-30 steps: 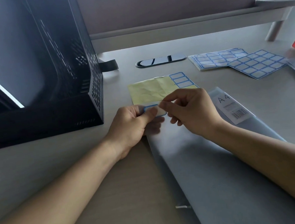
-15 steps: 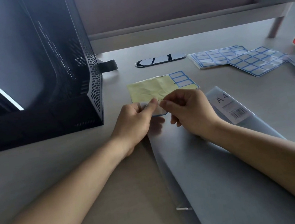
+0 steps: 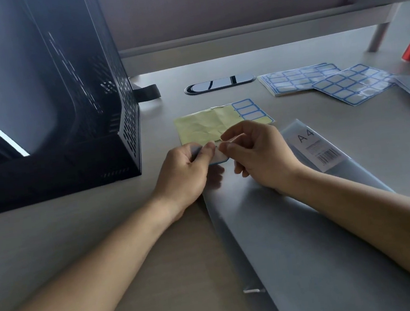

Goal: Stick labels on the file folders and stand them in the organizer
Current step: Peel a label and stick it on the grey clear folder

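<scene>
Paper-thin and blue-edged, the label (image 3: 218, 157) is pinched at its edges by both the left grip (image 3: 188, 172) and the right grip (image 3: 260, 154). It looks very light and floppy, and its sticky back may curl onto itself, so only the edges should be held. Just under both grips lies the folder (image 3: 311, 245), which seems to be smooth, bendy plastic, best lifted by its long edge.

Grey desk (image 3: 362, 132) backed by a mauve partition (image 3: 207, 1), perhaps fabric.

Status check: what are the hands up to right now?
Left hand and right hand pinch one blue-edged label over grey folder. Not yet stuck. No obstruction seen.
</scene>
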Demonstrator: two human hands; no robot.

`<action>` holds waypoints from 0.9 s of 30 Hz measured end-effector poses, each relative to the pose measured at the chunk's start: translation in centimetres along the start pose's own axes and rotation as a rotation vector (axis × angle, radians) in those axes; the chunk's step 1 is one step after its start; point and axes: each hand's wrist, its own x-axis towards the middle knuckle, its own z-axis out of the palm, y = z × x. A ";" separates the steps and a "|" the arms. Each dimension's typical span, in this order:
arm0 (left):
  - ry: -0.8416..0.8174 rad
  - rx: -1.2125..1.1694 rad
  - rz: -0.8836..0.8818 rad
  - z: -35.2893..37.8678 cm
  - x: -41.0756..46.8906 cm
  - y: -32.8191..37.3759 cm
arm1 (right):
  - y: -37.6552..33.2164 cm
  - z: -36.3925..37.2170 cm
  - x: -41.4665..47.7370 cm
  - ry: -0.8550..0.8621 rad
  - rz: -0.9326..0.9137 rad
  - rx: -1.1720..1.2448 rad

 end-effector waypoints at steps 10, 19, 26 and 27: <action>-0.066 0.051 0.045 -0.4 -0.1 -0.3 | -0.2 -0.1 -0.1 -0.018 0.023 0.022; -0.027 0.044 0.095 -0.3 0.1 -0.8 | -0.4 -0.1 -0.2 -0.025 0.003 0.027; -0.042 0.146 0.134 -0.3 0.3 -1.0 | 0.0 -0.2 0.0 -0.013 0.020 0.009; -0.034 0.130 0.125 -0.3 0.3 -1.0 | 0.0 -0.2 0.1 -0.006 0.021 0.007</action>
